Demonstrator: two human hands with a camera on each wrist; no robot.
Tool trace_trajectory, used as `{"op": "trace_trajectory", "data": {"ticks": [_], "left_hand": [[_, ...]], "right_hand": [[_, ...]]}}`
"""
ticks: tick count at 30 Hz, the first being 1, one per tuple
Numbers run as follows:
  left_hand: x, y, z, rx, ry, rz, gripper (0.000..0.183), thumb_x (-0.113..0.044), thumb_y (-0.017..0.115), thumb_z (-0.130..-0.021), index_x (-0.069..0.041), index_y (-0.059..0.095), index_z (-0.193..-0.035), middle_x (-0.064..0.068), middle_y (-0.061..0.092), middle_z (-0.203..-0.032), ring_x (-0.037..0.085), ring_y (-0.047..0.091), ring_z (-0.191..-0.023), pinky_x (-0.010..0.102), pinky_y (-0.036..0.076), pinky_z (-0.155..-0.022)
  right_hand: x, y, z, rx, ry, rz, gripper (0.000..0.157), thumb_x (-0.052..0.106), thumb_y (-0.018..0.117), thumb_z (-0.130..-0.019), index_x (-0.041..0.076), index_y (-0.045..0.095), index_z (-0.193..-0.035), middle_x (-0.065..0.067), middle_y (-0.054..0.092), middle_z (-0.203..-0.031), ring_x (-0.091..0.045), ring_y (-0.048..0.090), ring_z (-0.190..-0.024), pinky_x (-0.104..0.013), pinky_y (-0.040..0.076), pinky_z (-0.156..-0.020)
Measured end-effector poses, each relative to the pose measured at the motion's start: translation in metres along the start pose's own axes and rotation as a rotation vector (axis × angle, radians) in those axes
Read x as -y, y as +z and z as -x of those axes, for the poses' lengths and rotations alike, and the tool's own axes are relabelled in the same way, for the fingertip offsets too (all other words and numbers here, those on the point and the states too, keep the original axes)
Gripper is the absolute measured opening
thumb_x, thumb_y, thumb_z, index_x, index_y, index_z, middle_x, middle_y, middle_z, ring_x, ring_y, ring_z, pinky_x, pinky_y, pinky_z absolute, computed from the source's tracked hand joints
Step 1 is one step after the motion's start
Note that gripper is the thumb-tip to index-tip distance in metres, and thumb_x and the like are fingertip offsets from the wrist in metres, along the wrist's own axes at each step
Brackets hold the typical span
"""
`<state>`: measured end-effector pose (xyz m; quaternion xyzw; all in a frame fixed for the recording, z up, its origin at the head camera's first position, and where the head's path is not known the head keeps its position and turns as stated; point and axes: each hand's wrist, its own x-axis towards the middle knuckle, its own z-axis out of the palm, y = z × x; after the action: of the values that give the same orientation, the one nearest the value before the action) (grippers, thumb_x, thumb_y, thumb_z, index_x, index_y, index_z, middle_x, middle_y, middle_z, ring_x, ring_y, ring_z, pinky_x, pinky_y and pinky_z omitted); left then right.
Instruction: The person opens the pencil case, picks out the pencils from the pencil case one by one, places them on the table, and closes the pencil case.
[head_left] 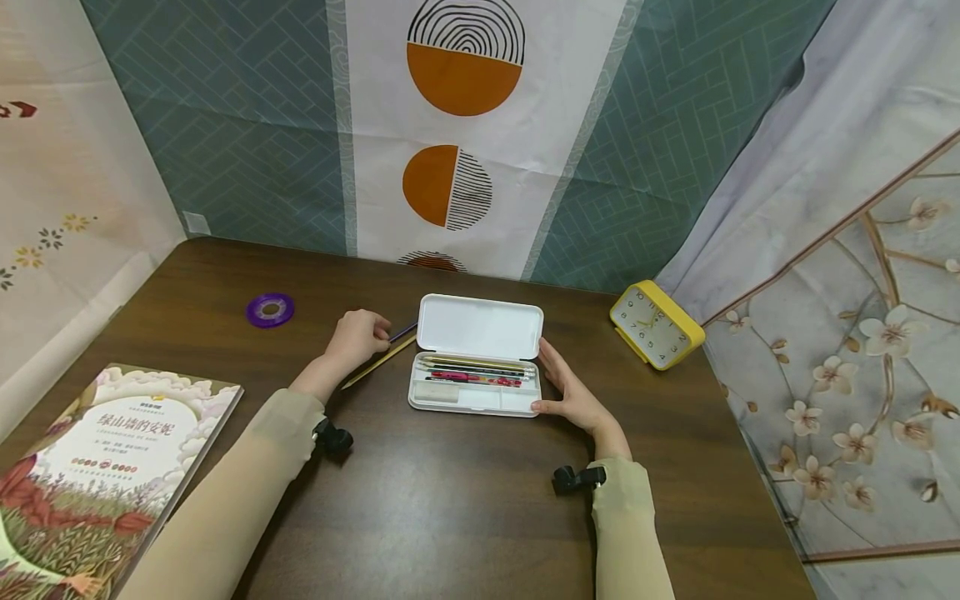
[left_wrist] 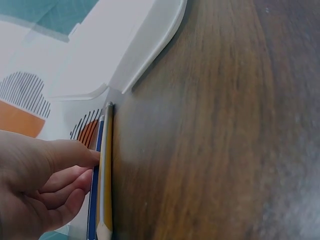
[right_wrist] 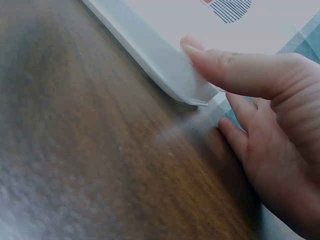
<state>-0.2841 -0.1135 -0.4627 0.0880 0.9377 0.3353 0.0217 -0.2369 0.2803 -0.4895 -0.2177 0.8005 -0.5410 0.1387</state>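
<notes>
A white pencil case (head_left: pixel 474 398) lies on the table with its lid (head_left: pixel 480 325) raised. Several pencils (head_left: pixel 480 367), a pink-red pen (head_left: pixel 453 377) and a pale eraser (head_left: pixel 437 392) rest inside. Left of it, my left hand (head_left: pixel 358 340) pinches a dark blue pencil (left_wrist: pixel 93 205) between thumb and curled fingers. A yellow pencil (head_left: pixel 378 364) lies alongside on the table, close to that hand. At the case's right end, my right hand (head_left: pixel 573 396) is spread, thumb touching the front corner and fingers reaching along the side toward the lid.
A purple ring-shaped roll (head_left: pixel 270 310) lies at the back left. An illustrated book (head_left: pixel 112 467) covers the table's left front. On the right stands a yellow alarm clock (head_left: pixel 657 325). Patterned cloth (head_left: pixel 465 125) hangs behind the brown table (head_left: pixel 450 500).
</notes>
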Motion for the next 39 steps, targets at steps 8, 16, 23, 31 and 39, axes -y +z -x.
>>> {"op": "trace_trajectory", "data": {"ticks": [8,16,23,31,39], "left_hand": [[0.000,-0.001,-0.002,0.021,0.004,-0.005,0.034,-0.006,0.072,-0.083,0.009,0.067,-0.113,0.018,0.073,-0.093,0.033,0.068,-0.090,0.047,0.053,-0.085],[-0.012,-0.009,0.004,0.008,0.005,-0.013,0.035,-0.006,0.071,-0.084,0.009,0.066,-0.115,0.019,0.073,-0.097,0.033,0.068,-0.093,0.047,0.053,-0.087],[-0.050,-0.028,0.011,-0.037,0.128,-0.026,0.037,-0.004,0.072,-0.083,0.007,0.066,-0.118,0.018,0.073,-0.098,0.032,0.068,-0.093,0.047,0.054,-0.085],[-0.084,-0.022,0.009,0.034,0.230,-0.046,0.037,-0.005,0.074,-0.083,0.004,0.067,-0.118,0.018,0.073,-0.102,0.031,0.068,-0.096,0.042,0.056,-0.085],[-0.100,0.005,0.001,0.123,0.289,-0.104,0.037,-0.007,0.075,-0.083,0.001,0.068,-0.118,0.015,0.073,-0.109,0.028,0.068,-0.102,0.041,0.054,-0.092]], "right_hand": [[0.001,0.001,0.001,-0.005,0.006,0.001,0.108,-0.001,0.076,-0.080,0.016,0.004,-0.159,-0.004,0.003,-0.166,-0.026,0.004,-0.153,-0.060,0.009,-0.119],[0.000,0.001,0.000,-0.005,0.004,-0.009,0.108,-0.005,0.074,-0.080,0.015,0.003,-0.158,-0.005,0.002,-0.166,-0.027,0.003,-0.153,-0.060,0.008,-0.119],[0.000,0.000,-0.001,-0.007,0.012,0.011,0.108,0.001,0.076,-0.080,0.018,0.004,-0.159,-0.002,0.003,-0.166,-0.024,0.004,-0.153,-0.059,0.009,-0.120],[-0.001,0.000,-0.002,-0.003,0.000,0.008,0.107,0.002,0.076,-0.080,0.018,0.005,-0.159,-0.003,0.003,-0.166,-0.025,0.004,-0.153,-0.060,0.008,-0.119],[0.000,0.000,-0.001,-0.007,0.009,0.015,0.108,0.001,0.076,-0.080,0.018,0.004,-0.159,-0.003,0.003,-0.166,-0.025,0.004,-0.153,-0.059,0.010,-0.120]]}}
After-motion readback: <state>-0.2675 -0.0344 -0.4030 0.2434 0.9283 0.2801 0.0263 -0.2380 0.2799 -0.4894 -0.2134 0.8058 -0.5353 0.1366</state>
